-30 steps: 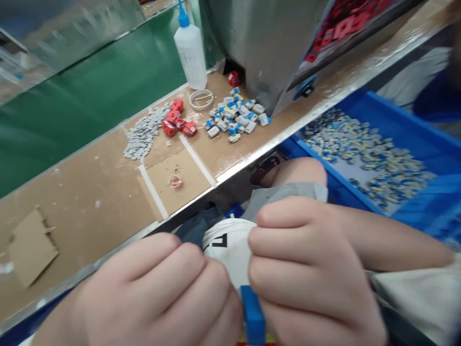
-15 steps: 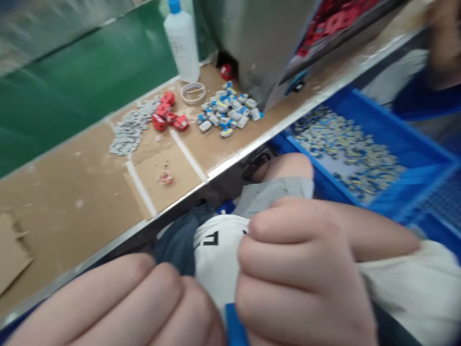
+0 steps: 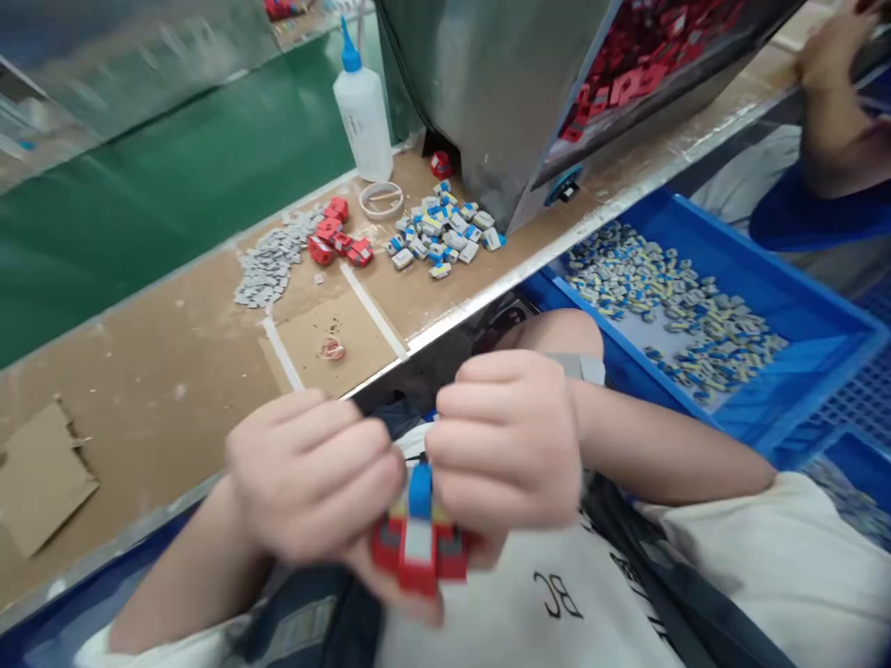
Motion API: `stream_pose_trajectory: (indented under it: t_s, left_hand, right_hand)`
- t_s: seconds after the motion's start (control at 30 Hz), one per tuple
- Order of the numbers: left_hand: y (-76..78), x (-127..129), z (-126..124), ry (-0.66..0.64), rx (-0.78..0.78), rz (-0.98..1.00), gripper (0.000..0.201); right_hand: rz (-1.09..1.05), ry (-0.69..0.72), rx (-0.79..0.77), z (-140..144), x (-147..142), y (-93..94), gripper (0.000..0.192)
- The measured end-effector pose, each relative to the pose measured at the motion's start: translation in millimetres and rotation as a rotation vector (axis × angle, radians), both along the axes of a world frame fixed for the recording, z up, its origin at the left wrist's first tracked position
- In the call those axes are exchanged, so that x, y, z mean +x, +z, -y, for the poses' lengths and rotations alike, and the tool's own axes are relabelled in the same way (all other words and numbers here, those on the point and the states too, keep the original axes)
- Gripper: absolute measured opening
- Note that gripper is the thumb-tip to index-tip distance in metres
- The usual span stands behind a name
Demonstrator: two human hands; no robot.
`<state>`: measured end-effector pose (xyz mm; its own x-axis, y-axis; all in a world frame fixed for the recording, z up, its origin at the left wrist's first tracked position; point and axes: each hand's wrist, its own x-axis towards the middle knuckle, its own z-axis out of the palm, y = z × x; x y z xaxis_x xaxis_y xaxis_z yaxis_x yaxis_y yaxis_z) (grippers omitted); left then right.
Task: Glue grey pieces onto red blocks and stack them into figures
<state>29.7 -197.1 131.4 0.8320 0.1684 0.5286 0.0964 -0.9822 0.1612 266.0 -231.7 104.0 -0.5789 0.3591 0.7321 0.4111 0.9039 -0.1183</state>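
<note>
Both hands are low in front of the person's body, below the near edge of the bench [image 3: 174, 371]. The left hand [image 3: 313, 478] is curled, fingers folded tight, gripping the left side of a small red connector block [image 3: 418, 552]. The right hand [image 3: 505, 441] is curled just as tightly on the other side of it, knuckles toward the camera. Between the two hands a blue lever [image 3: 419, 489] stands up from the top of the block, with a pale grey strip showing on the block's front face. The block is blurred, so finer detail cannot be made out.

Up on the bench, beyond the hands, lies a heap of grey parts [image 3: 268, 264]. Just right of that heap sit a few red housings [image 3: 338, 237], and right of those a scatter of grey-and-blue connectors [image 3: 442, 232]. Behind the connectors is a roll of tape [image 3: 380, 199], and behind that stands a white squeeze bottle [image 3: 363, 107] with a blue nozzle. A grey metal hopper [image 3: 501, 83] rises right of the bottle, red pieces showing in its chute.

Right of the bench edge, a blue bin [image 3: 800, 306] holds many finished connectors [image 3: 682, 311]. A scrap of cardboard [image 3: 42, 478] lies at the bench's left end. At the top right, beyond the bin, another person's arm [image 3: 832, 102] is at work.
</note>
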Motion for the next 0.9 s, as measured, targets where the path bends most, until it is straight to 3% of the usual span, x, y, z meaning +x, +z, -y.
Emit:
stream_pose_trajectory:
  t_s: [0.07,0.17,0.3,0.4,0.47,0.57,0.63,0.73,0.9]
  left_hand:
    - [-19.6,5.1,-16.8,0.102,0.010,0.129,0.059]
    - [-53.2,5.3,-30.9,0.241,-0.126,0.215,0.077]
    - [-85.6,2.6,-33.2,0.179,-0.230,0.230,0.083]
    - [-97.6,3.9,-28.5,0.098,-0.372,0.190,0.082]
    - [-102.7,5.5,-24.2,0.098,-0.557,0.247,0.076]
    - [-105.9,7.3,-16.7,0.159,-0.763,0.474,0.078]
    - [-103.6,7.5,-11.5,0.159,-0.773,0.527,0.086]
    - [-95.0,7.0,-3.9,0.186,-0.783,0.426,0.084]
    - [-81.6,11.7,5.5,0.281,-0.919,0.446,0.070]
  right_hand:
    - [-0.093,0.028,0.107,-22.2,2.7,-16.1,0.041]
    - [-0.296,-0.041,-0.026,-46.0,-2.9,-44.3,0.046]
    - [-0.422,0.150,-0.218,-52.1,-16.0,-71.6,0.059]
    - [-0.471,0.266,-0.268,-47.7,-19.8,-76.3,0.058]
    - [-0.494,0.216,-0.294,-44.4,-18.3,-72.1,0.059]
    - [-0.437,0.013,-0.263,-39.1,-12.8,-61.1,0.054]
    - [-0.361,-0.087,-0.203,-35.6,-9.9,-55.2,0.052]
    - [-0.274,-0.116,-0.149,-31.5,-8.9,-51.8,0.048]
    - [-0.296,-0.144,-0.216,-28.5,-10.9,-54.0,0.047]
